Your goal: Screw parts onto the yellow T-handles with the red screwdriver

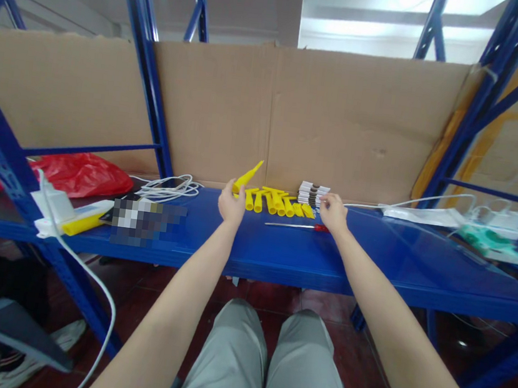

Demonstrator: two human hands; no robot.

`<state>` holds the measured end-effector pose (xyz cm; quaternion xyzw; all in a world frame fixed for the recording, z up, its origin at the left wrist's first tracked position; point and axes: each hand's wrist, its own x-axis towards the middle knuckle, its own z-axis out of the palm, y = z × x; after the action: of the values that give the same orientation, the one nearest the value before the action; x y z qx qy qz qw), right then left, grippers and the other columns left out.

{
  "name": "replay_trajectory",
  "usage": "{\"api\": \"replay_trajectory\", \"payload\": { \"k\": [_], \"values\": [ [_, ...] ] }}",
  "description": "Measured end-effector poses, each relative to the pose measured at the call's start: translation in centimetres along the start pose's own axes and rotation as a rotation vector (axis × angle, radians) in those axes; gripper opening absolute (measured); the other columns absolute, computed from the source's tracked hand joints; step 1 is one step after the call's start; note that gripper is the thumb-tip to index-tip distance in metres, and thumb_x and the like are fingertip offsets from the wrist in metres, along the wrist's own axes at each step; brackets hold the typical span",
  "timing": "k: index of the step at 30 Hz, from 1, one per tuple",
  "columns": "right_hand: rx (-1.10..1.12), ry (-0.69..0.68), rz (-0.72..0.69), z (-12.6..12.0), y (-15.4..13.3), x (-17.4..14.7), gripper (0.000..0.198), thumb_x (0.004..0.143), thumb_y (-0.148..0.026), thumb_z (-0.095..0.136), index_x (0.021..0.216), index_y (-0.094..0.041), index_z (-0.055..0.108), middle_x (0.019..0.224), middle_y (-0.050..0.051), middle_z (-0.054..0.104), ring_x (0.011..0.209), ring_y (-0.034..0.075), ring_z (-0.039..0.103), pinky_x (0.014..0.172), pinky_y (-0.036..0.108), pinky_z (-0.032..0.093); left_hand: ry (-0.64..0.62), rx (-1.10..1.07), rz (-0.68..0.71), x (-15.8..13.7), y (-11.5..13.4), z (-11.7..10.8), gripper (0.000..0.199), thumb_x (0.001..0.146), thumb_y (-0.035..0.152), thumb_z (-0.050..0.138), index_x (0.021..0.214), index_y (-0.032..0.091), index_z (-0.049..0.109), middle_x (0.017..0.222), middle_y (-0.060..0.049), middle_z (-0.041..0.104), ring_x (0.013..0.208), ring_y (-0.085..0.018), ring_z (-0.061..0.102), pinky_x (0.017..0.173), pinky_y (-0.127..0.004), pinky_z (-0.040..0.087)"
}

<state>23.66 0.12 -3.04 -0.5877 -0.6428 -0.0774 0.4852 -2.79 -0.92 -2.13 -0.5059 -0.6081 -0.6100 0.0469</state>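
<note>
In the head view my left hand (232,203) is closed around a yellow plastic piece with a long tapered tip (247,178), which points up and to the right. Beside it on the blue shelf lies a row of yellow tube-shaped pieces (271,203). My right hand (333,211) has its fingers curled together at the right end of a stack of small white and dark pieces (312,193); whatever its fingertips pinch is hidden. Just below that hand lies a screwdriver (296,226) with a red handle and a thin shaft pointing left.
A cardboard sheet (344,116) backs the blue shelf (270,255). To the left lie a coiled white cable (169,188), a red plastic bag (84,174) and a white power adapter (52,203). Cables and a green-and-white packet (484,240) sit at the right. Blue posts stand on both sides.
</note>
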Motion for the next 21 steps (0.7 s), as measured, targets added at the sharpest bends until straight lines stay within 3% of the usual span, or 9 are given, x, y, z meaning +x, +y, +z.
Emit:
{"api": "replay_trajectory", "payload": {
  "k": [4,11,18,21],
  "values": [
    [-0.044,-0.051,0.035,-0.1,-0.2,-0.1,0.024,0.081,-0.018,0.044,0.091,-0.019,0.067,0.111,0.011,0.061,0.095,0.025,0.058,0.083,0.044,0.044,0.028,0.05,-0.153,0.6,-1.0,-0.5,0.041,0.085,0.028,0.055,0.125,0.022,0.061,0.112,-0.01,0.069,0.105,-0.025,0.063,0.088,-0.032,0.048],
    [-0.085,-0.106,0.059,-0.3,-0.4,-0.3,0.023,0.082,-0.02,0.045,0.091,-0.021,0.067,0.113,0.009,0.061,0.099,0.025,0.056,0.083,0.043,0.043,-0.073,0.296,-0.336,0.9,-1.5,-0.7,0.034,0.084,0.03,0.057,0.117,0.028,0.066,0.098,-0.011,0.072,0.098,-0.03,0.066,0.08,-0.04,0.049],
    [-0.12,-0.161,0.08,-0.5,-0.9,-0.5,0.023,0.081,-0.017,0.046,0.09,-0.021,0.067,0.111,0.008,0.062,0.1,0.024,0.057,0.084,0.042,0.043,-0.344,0.429,-0.263,1.2,-2.4,0.6,0.033,0.086,0.025,0.051,0.116,0.026,0.064,0.108,-0.011,0.069,0.106,-0.028,0.063,0.09,-0.043,0.044],
    [-0.128,-0.18,0.094,-0.6,-1.1,-0.5,0.023,0.082,-0.017,0.047,0.089,-0.021,0.068,0.111,0.008,0.062,0.098,0.024,0.058,0.084,0.042,0.042,-0.382,0.441,-0.242,1.2,-2.7,0.9,0.037,0.086,0.021,0.047,0.12,0.025,0.06,0.121,-0.011,0.064,0.109,-0.028,0.061,0.091,-0.042,0.044]
  ]
}}
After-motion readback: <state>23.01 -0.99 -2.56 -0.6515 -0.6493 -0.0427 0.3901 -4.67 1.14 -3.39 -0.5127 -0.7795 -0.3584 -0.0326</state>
